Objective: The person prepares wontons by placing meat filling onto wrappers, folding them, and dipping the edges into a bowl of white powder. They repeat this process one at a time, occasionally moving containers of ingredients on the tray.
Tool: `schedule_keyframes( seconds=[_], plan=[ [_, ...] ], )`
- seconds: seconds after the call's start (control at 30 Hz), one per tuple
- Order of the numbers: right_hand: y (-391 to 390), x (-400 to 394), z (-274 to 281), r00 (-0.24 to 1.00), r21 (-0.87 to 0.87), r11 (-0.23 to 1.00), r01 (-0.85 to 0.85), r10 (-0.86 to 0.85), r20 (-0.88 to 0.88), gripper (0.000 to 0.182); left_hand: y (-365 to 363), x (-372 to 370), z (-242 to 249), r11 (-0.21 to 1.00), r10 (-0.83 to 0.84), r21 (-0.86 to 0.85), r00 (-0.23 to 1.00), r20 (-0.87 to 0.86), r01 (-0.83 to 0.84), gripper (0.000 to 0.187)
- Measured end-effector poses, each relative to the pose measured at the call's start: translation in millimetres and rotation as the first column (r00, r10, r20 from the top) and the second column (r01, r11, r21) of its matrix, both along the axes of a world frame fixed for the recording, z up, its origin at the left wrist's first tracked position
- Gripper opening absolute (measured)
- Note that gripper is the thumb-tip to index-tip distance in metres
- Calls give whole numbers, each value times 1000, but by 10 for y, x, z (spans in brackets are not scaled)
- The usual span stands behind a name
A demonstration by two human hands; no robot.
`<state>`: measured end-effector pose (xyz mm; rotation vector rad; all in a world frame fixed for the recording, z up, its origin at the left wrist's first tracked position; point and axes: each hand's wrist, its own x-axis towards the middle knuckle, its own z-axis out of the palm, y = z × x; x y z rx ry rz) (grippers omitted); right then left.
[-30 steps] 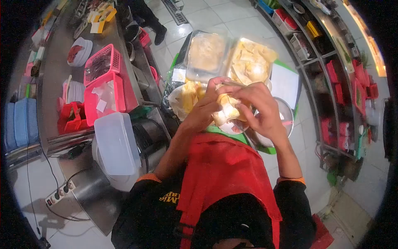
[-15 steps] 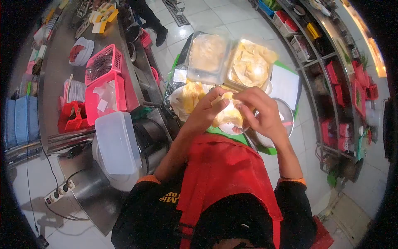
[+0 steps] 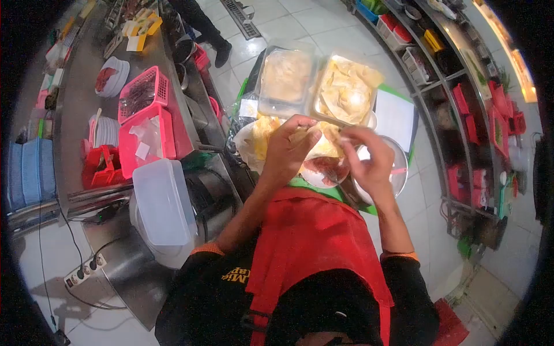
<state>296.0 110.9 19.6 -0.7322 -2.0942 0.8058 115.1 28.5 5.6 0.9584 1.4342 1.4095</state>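
Between my hands is a thin pale-yellow wonton wrapper [image 3: 328,142]. My left hand [image 3: 284,151] is closed on its left side, thumb and fingers pinching it. At the wrapper's right edge, my right hand [image 3: 370,157] has its fingers curled in a pinch on it. Just below sits a bowl of reddish-brown filling [image 3: 326,172]. A larger steel bowl [image 3: 402,180], with a pink handle in it, stands partly behind my right hand. Several yellowish folded pieces [image 3: 263,136] lie on a plate left of my left hand.
Ahead are a plastic container of loose wrappers [image 3: 348,92] and another plastic container [image 3: 284,82] with pale contents. A steel counter on the left carries pink baskets [image 3: 149,135] and stacked plates [image 3: 105,130]. Shelving [image 3: 441,81] lines the right. A person's leg [image 3: 202,29] shows at the top.
The wrapper has moved slightly up and away, uncovering the filling in the bowl below. My right hand has shifted a little right and lower, with its fingers drawn to the wrapper's edge.
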Motion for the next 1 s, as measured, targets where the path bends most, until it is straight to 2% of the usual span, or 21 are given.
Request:
schedule_keyframes(
  seconds=[0.03,0.1,0.13,0.17,0.23,0.27,0.43,0.5,0.7,0.73,0.8,0.83,0.9,0.93,0.97,1.0],
  plan=[
    [24,4,107,1000,0,1000,2,-2,-1,30,18,-6,16,1000,-2,0,1000,-1,2,14],
    [68,20,279,948,66,958,-279,264,177,29,56,-9,61,992,-7,119,985,-172,28,14],
    [65,18,330,944,-3,959,-283,279,177,28,78,-13,60,992,-15,121,985,-173,36,14],
    [70,17,353,946,-1,961,-275,271,177,28,102,-22,58,981,-54,170,979,-198,89,14],
    [72,10,381,974,-184,967,-174,197,114,31,111,-27,67,966,-99,213,969,-225,148,14],
    [94,-11,416,980,-110,978,-177,186,70,33,119,-34,89,959,-138,212,964,-228,188,13],
    [71,-14,477,981,-142,975,-171,182,66,33,62,-54,177,941,-270,134,927,-260,311,15],
    [63,-9,465,980,-144,975,-169,182,79,32,39,-38,133,963,-235,89,957,-170,253,15],
    [36,19,300,979,-103,980,-168,178,103,26,23,49,-44,985,-171,-29,981,-90,169,13],
    [38,34,277,973,-164,970,-177,198,120,25,11,57,-66,985,-175,-27,981,-88,173,13],
    [72,60,286,967,-223,958,-182,216,139,25,-4,60,-123,995,-86,-30,985,153,92,12],
    [123,60,309,983,-265,950,-165,180,35,26,-14,12,-184,995,-88,-28,984,154,93,12],
    [307,69,297,993,-412,906,-95,57,-104,28,-43,-153,-371,996,76,8,922,379,-86,13],
    [499,74,225,986,-493,866,-86,5,-164,32,-26,-206,-433,985,141,8,838,527,-171,16],
    [673,98,232,989,-575,817,-31,-57,-134,34,-63,-276,-470,985,140,10,838,527,-170,16],
    [880,125,212,997,-543,840,-2,-39,-64,34,-92,-348,-457,981,168,-6,832,529,-194,18]
  ],
)
